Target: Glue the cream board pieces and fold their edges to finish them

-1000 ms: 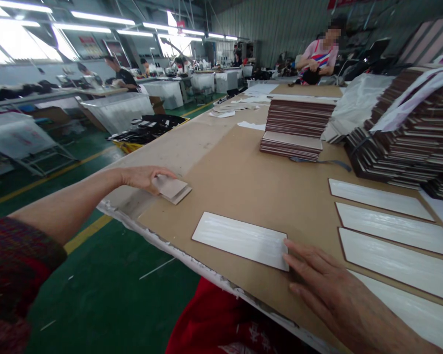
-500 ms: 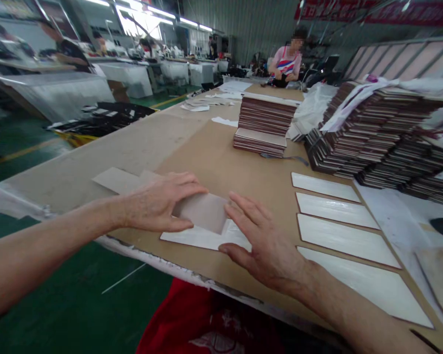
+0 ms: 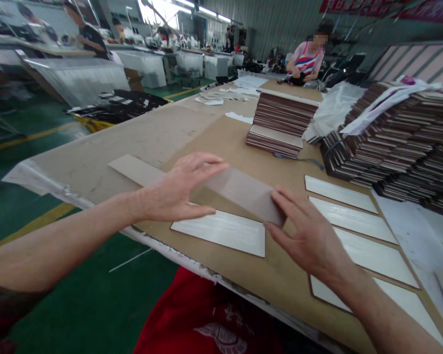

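Observation:
A thin grey-beige rectangular panel (image 3: 243, 191), slightly blurred, is raised at a slant above the table. My right hand (image 3: 312, 233) grips its right end between thumb and fingers. By the panel's left end is my left hand (image 3: 179, 189), fingers stretched out and thumb apart; its fingertips overlap the panel's edge. Below both hands lies a white-faced, dark-edged panel (image 3: 225, 230), flat near the table's front edge. Partly behind my left wrist, another grey-beige panel (image 3: 135, 169) rests on the table.
Several white-faced panels (image 3: 354, 220) lie in a row at right. A stack of brown-edged panels (image 3: 282, 118) stands further back, with larger piles (image 3: 398, 132) beside it. A person (image 3: 306, 61) stands at the table's far end. Brown sheeting (image 3: 206, 142) covers part of the table.
The grey-beige panel has moved right and up off the white-faced panel, which now shows more fully. My right hand has closed on its end. The view has shifted left.

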### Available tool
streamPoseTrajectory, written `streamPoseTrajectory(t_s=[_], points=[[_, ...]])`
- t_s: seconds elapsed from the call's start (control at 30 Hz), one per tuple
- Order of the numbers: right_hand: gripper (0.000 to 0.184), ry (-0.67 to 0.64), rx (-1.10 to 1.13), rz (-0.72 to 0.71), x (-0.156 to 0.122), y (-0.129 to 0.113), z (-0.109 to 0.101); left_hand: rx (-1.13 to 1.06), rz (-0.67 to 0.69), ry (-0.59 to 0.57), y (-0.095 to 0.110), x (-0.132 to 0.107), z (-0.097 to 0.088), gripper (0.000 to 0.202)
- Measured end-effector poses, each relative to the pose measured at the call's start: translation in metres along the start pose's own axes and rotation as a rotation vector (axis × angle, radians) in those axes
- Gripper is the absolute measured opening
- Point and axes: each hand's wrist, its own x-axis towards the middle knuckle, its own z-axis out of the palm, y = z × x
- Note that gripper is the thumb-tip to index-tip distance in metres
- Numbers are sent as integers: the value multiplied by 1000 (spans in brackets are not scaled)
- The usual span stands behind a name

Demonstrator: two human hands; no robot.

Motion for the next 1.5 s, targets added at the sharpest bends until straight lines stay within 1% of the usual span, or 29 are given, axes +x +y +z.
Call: streamPoseTrajectory(t_s=[0.03,0.07,0.13,0.2,0.23,0.33,0.47,0.63,0.73,1.07,1.3,1.5], points=[[52,38,7,64,-5,11,-5,-12,-67,1,-9,-12,-1,79],[53,44,24,124,-11,21,-9,-20,-129,-30,-17,-25,-1,79],[56,-17,73,200,-24,35,-13,-24,-215,-150,-31,-52,6,79],[56,-120,124,196,-36,39,-12,-41,-246,-248,-37,-74,19,81],[55,-167,143,173,-40,38,-10,-56,-248,-269,-38,-83,25,82],[54,-250,177,90,-43,28,-2,-99,-250,-248,-36,-96,39,80],[54,-293,209,27,-36,19,11,-145,-249,-195,-38,-99,45,73],[55,-340,240,-13,-30,15,31,-177,-253,-146,-42,-101,50,75],[56,-358,254,-16,-26,12,37,-188,-268,-128,-40,-102,52,75],[53,-397,224,-25,-20,10,40,-196,-266,-95,-41,-105,55,77],[53,-398,236,-32,-17,8,43,-192,-228,-82,-41,-104,54,70],[54,-421,244,-36,-16,10,45,-182,-218,-82,-41,-104,55,68]])
